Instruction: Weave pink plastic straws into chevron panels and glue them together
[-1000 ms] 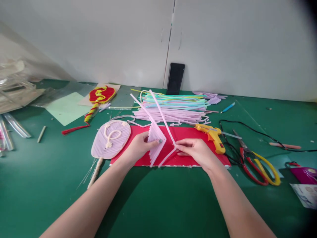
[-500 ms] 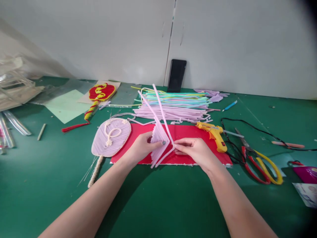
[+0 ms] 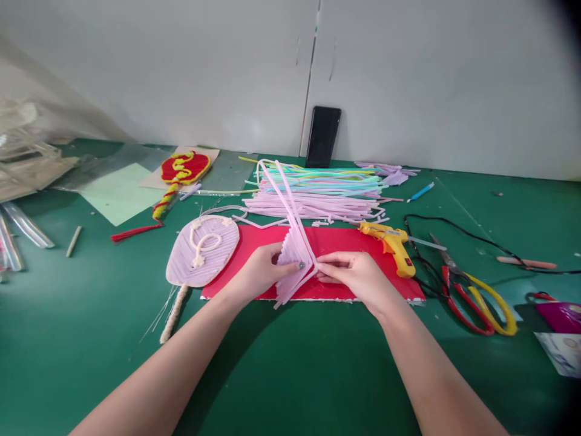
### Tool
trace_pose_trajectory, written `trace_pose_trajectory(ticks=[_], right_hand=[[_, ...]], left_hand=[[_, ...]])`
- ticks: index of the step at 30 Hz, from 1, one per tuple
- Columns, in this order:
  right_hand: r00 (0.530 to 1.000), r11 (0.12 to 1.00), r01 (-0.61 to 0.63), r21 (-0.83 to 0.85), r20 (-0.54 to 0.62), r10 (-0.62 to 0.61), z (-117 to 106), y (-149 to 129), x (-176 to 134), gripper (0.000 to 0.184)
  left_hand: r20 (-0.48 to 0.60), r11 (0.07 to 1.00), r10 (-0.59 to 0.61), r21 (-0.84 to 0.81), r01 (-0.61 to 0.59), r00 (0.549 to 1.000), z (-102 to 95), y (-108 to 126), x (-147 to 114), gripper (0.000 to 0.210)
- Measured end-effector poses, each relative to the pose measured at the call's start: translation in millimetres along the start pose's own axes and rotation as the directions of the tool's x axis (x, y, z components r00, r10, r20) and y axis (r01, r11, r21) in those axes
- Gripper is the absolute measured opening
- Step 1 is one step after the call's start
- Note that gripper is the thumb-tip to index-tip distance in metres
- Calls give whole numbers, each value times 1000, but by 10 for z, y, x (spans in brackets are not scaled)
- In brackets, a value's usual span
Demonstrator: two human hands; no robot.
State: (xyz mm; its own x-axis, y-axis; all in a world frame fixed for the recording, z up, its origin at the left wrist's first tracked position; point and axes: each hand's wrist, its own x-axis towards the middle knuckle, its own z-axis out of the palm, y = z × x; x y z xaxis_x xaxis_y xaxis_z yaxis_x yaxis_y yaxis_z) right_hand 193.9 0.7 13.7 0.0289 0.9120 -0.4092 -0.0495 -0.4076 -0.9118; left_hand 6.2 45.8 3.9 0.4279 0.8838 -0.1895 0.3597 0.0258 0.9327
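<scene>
My left hand (image 3: 265, 266) is closed on a lilac piece (image 3: 293, 257) made of bent drinking straws or similar strips nested side by side in V shapes. The fingertips of my right hand (image 3: 347, 267) pinch the corner of one more bent lilac strip (image 3: 287, 186), which lies close against the edge of the nested piece. Long ends of two strips stick up and away from me. Both hands are above a red sheet (image 3: 329, 242). Left of them lies a lilac fan (image 3: 215, 251) with a cream cord loop and a wrapped handle.
Behind the red sheet is a pile of lilac, turquoise and yellow strips (image 3: 318, 206). A black phone (image 3: 323, 136) leans on the wall. To the right are a yellow glue gun (image 3: 394, 245) with its black cable and scissors (image 3: 476, 297). A red fan (image 3: 184, 168) lies at the back left.
The bent strip in my right hand has moved left, closing the gap to the nested piece in my left hand. The upper ends now lie closer together.
</scene>
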Motion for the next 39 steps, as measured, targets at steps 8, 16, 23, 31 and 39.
trace_pose_trajectory(ticks=[8, 16, 23, 31, 39], right_hand=[[1000, 1000, 8, -17, -7, -9, 1, 6, 3, 16], [999, 999, 39, -24, 15, -38, -10, 41, 11, 17], [999, 998, 37, -41, 16, -36, -8, 46, 16, 16], [999, 997, 32, -64, 6, -32, -2, 48, 21, 17], [991, 945, 132, -299, 6, -137, -35, 60, 30, 19]], left_hand=[[21, 1000, 20, 14, -20, 1000, 2, -1, 1, 24], [33, 999, 13, 30, -14, 999, 7, 18, -13, 21], [31, 1000, 5, 30, -6, 1000, 18, 24, -8, 19], [51, 998, -12, 54, 9, 999, 10, 23, -15, 23], [63, 997, -23, 69, 19, 998, 6, 37, -23, 25]])
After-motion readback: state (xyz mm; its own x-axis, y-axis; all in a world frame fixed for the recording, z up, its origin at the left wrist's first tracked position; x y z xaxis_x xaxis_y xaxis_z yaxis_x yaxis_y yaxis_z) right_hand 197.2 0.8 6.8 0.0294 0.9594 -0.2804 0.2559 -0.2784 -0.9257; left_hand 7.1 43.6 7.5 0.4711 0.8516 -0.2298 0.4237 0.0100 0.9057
